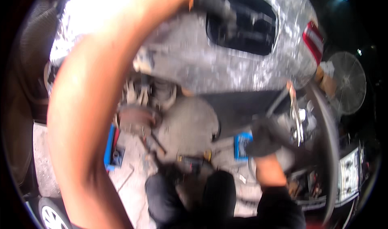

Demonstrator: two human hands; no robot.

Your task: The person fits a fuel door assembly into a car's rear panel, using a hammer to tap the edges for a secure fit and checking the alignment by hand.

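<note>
My left arm stretches up across the view, and my left hand (210,6), in a dark glove, is at the dark oval opening (244,37) in a scuffed grey car body panel (226,73). Its fingers are smeared by motion, so their grip cannot be made out. Lower right, my right hand (264,138) wears a dark glove and is blurred too. Beside it is a long dark curved piece (332,148); whether the hand grips it cannot be told. Below the panel, a rusty brake disc or drum (137,118) sits bare in the wheel well.
Blue trays (242,146) lie on the floor near my right hand, and another blue box (111,152) is left of my knees. A red tail light (314,43) is at the panel's right end. A large round fan (348,83) stands behind it. A white-spoked wheel (51,215) shows lower left.
</note>
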